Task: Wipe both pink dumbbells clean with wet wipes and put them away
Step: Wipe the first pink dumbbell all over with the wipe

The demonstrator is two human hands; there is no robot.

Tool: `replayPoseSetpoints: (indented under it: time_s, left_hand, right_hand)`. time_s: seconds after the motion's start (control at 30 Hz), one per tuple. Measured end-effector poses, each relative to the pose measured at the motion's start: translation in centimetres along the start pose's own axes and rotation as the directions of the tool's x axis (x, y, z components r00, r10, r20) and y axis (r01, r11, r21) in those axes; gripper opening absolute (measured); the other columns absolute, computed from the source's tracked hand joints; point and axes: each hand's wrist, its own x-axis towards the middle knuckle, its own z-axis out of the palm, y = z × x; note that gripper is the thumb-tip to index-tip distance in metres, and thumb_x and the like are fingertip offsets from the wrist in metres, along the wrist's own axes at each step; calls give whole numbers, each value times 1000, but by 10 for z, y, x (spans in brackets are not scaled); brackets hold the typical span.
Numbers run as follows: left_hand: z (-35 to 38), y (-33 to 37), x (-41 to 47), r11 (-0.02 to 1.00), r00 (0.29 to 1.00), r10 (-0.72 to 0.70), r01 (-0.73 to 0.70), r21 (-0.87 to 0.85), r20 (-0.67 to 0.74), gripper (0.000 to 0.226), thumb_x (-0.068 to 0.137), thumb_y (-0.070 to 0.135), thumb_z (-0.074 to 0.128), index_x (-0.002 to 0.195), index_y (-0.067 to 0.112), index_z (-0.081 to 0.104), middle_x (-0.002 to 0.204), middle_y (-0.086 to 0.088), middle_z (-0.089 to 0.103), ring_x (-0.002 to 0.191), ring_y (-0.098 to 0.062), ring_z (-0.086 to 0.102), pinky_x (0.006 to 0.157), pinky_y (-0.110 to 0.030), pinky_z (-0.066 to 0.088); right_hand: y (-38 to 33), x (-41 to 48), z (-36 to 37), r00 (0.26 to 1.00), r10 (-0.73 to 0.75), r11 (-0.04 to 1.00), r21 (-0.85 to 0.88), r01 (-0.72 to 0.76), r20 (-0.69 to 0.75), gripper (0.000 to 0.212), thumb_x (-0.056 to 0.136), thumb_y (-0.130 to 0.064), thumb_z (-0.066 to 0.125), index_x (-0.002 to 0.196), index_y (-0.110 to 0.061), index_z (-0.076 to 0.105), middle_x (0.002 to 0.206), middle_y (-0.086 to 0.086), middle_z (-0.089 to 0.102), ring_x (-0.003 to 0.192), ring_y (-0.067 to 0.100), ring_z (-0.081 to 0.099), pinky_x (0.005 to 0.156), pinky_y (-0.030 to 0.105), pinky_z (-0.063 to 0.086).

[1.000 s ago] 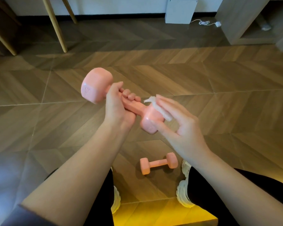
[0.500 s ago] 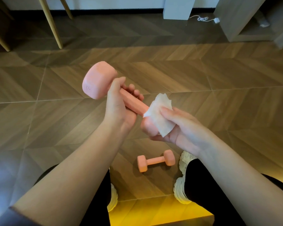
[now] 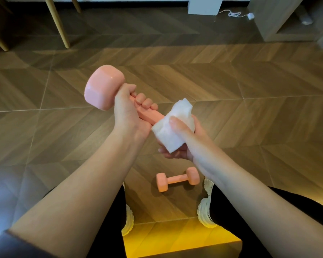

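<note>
Head view is looking down on a wood floor [image 3: 250,108] that is filling most of the frame, with a cabinet [image 3: 280,19] standing at the far right, a white box [image 3: 205,5] sitting by the far wall and pale wooden legs [image 3: 58,23] standing at the far left. Two bare forearms are reaching forward above black-clad legs. The left hand [image 3: 128,116] is gripping a pink dumbbell [image 3: 103,86] by its bar, fingers curled round it, and is holding it in the air, tilted, with its far head up and to the left. The right hand [image 3: 183,144] is cupping the near head, its thumb pressing a white wipe [image 3: 171,135] onto it; the wipe is covering that head and touching the end of the bar just beside the left palm. A second dumbbell [image 3: 177,179] is lying on the floor below the hands, between two pale shoes [image 3: 205,211], nearer the right one. A white cable [image 3: 233,14] is lying on the floor beside the box.
</note>
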Motion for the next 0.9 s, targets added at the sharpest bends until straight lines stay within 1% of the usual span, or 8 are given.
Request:
replayPoseSetpoints:
  time_s: [0.1,0.2,0.37,0.43,0.57,0.67,0.73,0.9]
  left_hand:
    - [2,0,0,1000,1000,8,-8,16,10,31,91,15,47,65,20,30,50,6,24,41,-12,25,45,-23,30]
    - [1,2,1,1000,1000,12,-11,-19,13,31,91,15,47,64,20,31,50,6,24,41,-12,26,45,-23,30]
    - [1,-6,-2,1000,1000,-25,25,12,13,31,90,15,46,64,21,30,49,6,24,41,-12,25,44,-22,30]
    - [3,-7,-3,1000,1000,-23,23,21,19,31,91,15,45,65,21,29,49,6,23,41,-12,24,46,-24,30]
    - [1,-2,1,1000,1000,-15,15,-13,13,30,91,14,46,65,20,32,50,6,25,40,-12,26,45,-22,31]
    - [-4,-3,2,999,999,-38,38,-19,6,29,90,15,47,66,20,32,51,6,25,41,-12,26,46,-22,32]
    - [-4,-6,0,999,999,-46,46,3,10,30,90,15,46,65,21,31,50,6,25,41,-12,26,46,-22,31]
    - [2,-7,-2,999,997,-29,28,15,66,31,91,15,43,65,21,29,50,6,22,41,-12,22,45,-22,28]
  right_hand:
    - [-6,-2,-5,994,22,998,59,-28,106,59,86,-48,64,135,-19,46,115,20,68,91,33,70,76,42,60]
    - [-9,-6,-13,983,10,994,106,-30,185,59,85,-29,72,136,-27,43,126,13,63,104,30,68,80,43,59]
    - [-2,-4,0,999,-32,998,-48,32,2,50,73,-60,72,112,-35,51,109,7,68,85,24,71,63,35,57]
    - [-5,-3,-2,1000,-9,1000,-10,9,13,51,82,-61,63,120,-29,52,100,12,69,77,26,69,61,36,57]
    - [-9,-5,-19,975,28,996,77,-45,219,56,89,-35,65,139,-21,43,125,19,63,102,32,67,77,42,59]
    - [-4,-6,-13,988,16,1000,6,-17,154,67,75,-26,78,130,-37,43,129,2,58,108,23,67,74,38,58]
    - [0,-6,-5,998,-2,999,-51,5,61,64,72,-36,83,123,-38,44,124,2,60,98,20,70,67,33,57]
    - [-7,-4,-6,999,41,998,43,-41,13,52,88,-59,58,127,-25,51,106,15,69,82,29,70,60,35,56]
